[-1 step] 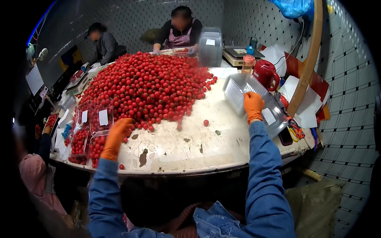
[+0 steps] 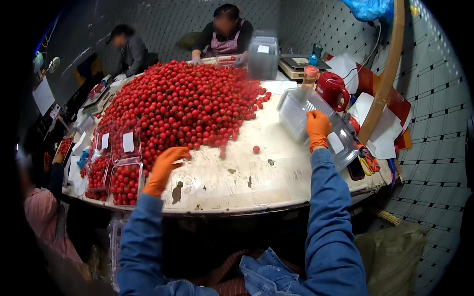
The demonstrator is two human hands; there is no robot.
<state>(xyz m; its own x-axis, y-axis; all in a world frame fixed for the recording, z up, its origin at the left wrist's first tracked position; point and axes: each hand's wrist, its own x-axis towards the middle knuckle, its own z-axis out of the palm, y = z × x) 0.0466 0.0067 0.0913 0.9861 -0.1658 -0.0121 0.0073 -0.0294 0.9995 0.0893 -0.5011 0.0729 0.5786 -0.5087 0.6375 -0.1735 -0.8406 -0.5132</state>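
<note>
My left hand (image 2: 165, 168), in an orange glove, reaches over the table at the front edge of a big heap of cherry tomatoes (image 2: 182, 103). Its fingers are stretched out, with the tips against the nearest tomatoes. Left of it stand clear plastic boxes full of tomatoes (image 2: 126, 185), two of them with lids and white labels. My right hand (image 2: 318, 129), gloved in orange too, has its fingers closed at the edge of a clear plastic box (image 2: 301, 111) in a nested stack lying on its side. One loose tomato (image 2: 256, 149) lies mid-table.
Behind the stack stand a red kettle (image 2: 332, 91), a cup (image 2: 310, 76) and a scale (image 2: 295, 68). A wooden post (image 2: 382, 84) rises at the right, near a phone (image 2: 355, 169). Across the table a person in an apron (image 2: 224, 45) works beside tall stacked boxes (image 2: 263, 56); others sit at the left.
My left hand has moved right, away from the filled boxes, and its fingers have stretched out. The single tomato by the table's front edge no longer shows. My right hand has barely moved.
</note>
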